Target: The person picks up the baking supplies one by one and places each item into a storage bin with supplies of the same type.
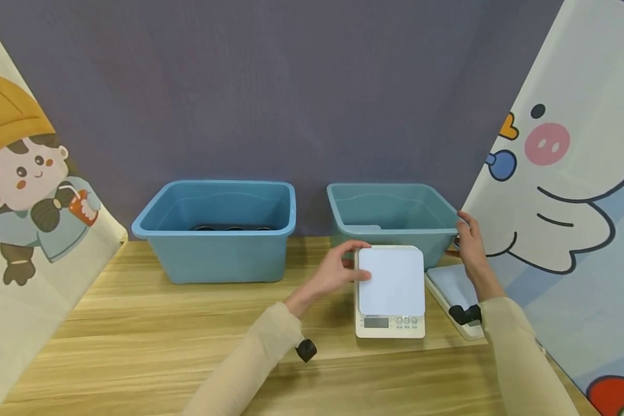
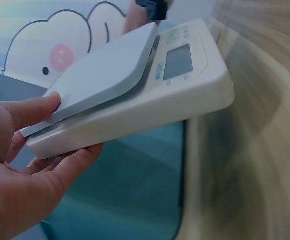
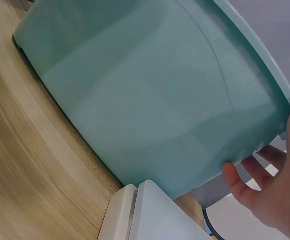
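Observation:
My left hand (image 1: 335, 268) pinches a white kitchen scale (image 1: 391, 283) by its left edge. In the left wrist view the thumb lies on the platform of the scale (image 2: 99, 75) and the other fingers are underneath; the scale is raised off the wooden table, its display facing up. At the right corner of the teal bin (image 1: 395, 233), my right hand (image 1: 470, 245) grips the rim, with fingers bent against the outer wall in the right wrist view. A second white scale (image 1: 452, 283) lies on the table beside that bin, partly hidden by the right wrist.
A blue bin (image 1: 223, 260) stands to the left with a dark object (image 1: 234, 227) inside. Something pale (image 1: 361, 227) shows inside the teal bin. A grey-purple wall (image 1: 307, 104) rises behind, and cartoon-printed panels flank the wooden table (image 1: 135, 346).

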`<action>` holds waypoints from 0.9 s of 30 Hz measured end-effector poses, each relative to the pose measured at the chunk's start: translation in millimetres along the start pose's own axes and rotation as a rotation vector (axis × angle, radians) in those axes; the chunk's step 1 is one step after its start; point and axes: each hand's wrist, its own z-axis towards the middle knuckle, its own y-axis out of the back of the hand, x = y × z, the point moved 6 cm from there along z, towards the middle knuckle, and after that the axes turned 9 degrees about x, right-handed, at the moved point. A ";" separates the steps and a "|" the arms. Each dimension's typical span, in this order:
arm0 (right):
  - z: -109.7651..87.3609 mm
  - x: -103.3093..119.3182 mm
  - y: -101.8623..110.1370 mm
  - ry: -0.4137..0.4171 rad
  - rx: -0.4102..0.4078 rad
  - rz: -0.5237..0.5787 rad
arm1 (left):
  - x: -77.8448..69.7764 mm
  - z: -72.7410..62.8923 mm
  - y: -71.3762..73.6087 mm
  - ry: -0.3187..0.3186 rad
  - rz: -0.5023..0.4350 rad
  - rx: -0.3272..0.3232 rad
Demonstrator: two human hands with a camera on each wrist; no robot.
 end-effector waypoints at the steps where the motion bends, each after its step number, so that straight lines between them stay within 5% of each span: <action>1: 0.4 0.1 0.2 0.001 -0.004 0.000 | -3.4 0.8 2.3 -0.004 0.002 -0.007; 16: 1.2 -2.8 -1.5 -0.024 -0.016 0.008 | -39.2 9.3 23.9 -0.037 0.082 -0.046; 27: -15.2 23.4 -7.1 -0.034 -0.019 0.022 | -62.8 23.5 36.9 -0.058 0.129 -0.082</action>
